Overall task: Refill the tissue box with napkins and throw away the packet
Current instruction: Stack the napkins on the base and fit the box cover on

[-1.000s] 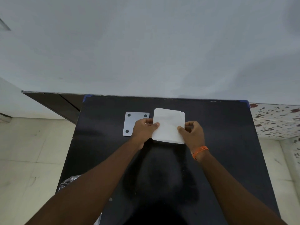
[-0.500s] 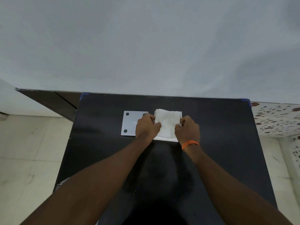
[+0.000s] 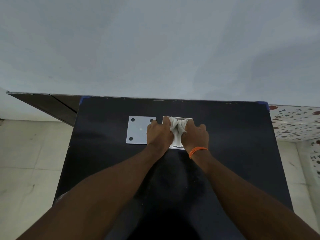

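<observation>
White napkins (image 3: 178,126), held flat as a stack above the worktop (image 3: 225,153) a second ago, are now bowed into a trough and pressed down into the open box (image 3: 189,119), whose pale rim shows at the far and near edges of the stack. The change suggests that the loading step is under way but unfinished: the stack's middle stands creased and raised between the hands, not yet seated level. Left hand (image 3: 158,133) is closed over the stack's left edge, knuckles up, fingers curled down inside the box's left wall. Right hand (image 3: 195,135), with an orange band (image 3: 197,151) at the wrist, grips the right edge likewise, thumb towards the middle. Both forearms reach straight forward from the lower corners and converge on the box. A grey plate (image 3: 138,130) with dark corner dots, probably the box's base or lid, lies flat just beside the box on its left, partly under the left hand. No packet can be made out.
</observation>
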